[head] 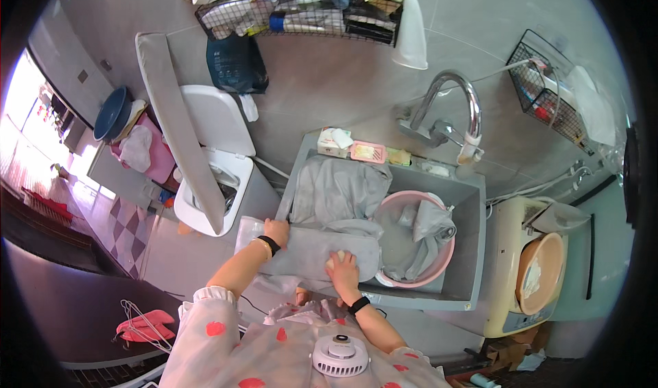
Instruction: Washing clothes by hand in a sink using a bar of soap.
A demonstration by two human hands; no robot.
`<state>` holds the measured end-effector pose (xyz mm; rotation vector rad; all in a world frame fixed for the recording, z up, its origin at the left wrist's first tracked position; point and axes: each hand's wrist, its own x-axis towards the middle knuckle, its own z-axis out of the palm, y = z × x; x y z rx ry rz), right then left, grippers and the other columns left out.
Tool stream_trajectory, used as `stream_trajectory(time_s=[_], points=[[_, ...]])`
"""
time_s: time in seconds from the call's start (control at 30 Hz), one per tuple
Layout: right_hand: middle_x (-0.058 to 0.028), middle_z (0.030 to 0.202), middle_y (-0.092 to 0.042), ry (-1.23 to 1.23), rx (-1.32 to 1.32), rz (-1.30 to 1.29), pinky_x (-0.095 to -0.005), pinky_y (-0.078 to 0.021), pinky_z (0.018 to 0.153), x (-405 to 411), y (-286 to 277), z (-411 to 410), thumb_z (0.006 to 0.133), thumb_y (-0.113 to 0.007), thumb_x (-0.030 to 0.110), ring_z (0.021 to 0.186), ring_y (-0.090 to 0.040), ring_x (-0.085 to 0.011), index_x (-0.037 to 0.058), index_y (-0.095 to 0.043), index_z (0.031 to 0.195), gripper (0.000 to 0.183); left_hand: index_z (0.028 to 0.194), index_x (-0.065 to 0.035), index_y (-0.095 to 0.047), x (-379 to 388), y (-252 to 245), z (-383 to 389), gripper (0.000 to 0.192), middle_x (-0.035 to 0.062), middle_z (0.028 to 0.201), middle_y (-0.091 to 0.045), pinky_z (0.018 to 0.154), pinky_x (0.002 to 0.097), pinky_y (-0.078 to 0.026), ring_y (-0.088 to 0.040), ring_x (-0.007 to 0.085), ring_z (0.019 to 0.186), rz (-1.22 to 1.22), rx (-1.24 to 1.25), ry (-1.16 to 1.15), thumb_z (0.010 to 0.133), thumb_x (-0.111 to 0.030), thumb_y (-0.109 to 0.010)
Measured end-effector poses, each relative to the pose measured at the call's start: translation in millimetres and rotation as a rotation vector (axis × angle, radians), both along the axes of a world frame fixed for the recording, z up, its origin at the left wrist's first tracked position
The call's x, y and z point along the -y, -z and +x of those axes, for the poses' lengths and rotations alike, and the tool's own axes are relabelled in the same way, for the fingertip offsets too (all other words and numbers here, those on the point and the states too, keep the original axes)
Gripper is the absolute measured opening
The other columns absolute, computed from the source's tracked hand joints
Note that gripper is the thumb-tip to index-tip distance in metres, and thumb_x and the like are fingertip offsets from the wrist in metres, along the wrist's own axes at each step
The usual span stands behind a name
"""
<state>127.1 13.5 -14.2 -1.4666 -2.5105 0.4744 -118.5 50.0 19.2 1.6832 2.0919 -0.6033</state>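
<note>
A wet grey cloth lies flat over the front left of a grey laundry sink, part of it hanging over the front edge. My left hand grips this cloth near the sink's left rim. Pressed onto the cloth further right is a pale bar, likely soap, held under the curled fingers of my right hand. More bunched grey fabric fills the left back of the basin. To the right, a pink basin holds cloudy water and a twisted piece of grey fabric.
A chrome faucet arches over the sink's back right. Along the back ledge stand a small box and a pink soap dish. An open white washing machine with a long grey board is left; a cream washer is right.
</note>
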Motion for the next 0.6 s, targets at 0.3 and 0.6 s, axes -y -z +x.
stream_trajectory(time_s=[0.3,0.6], points=[[-0.0165,0.107,-0.043,0.141,-0.256,-0.104,-0.0415,-0.0464,0.078,14.6,-9.6,21.5,0.065,-0.072,0.018,0.101,-0.044,-0.0353,0.0161,-0.049,0.113,0.054,0.091,-0.0101,-0.064,4.8,-29.5,22.7,0.023,0.0112,0.092,-0.064,0.084,0.0403,-0.037,-0.059,0.0262,0.095,0.253,0.132,0.082,0.069,-0.01,-0.058],[-0.0185,0.107,-0.044,0.407,-0.729,-0.074,-0.0444,-0.0384,0.086,-35.1,-35.4,31.7,0.062,-0.072,0.009,0.102,-0.043,-0.0383,0.0063,-0.043,0.114,0.059,0.1,-0.0083,-0.063,-64.3,-117.0,46.5,0.033,0.0124,0.088,-0.063,0.085,0.0402,-0.036,-0.057,0.0273,0.095,0.46,0.411,0.291,0.068,-0.017,-0.065]])
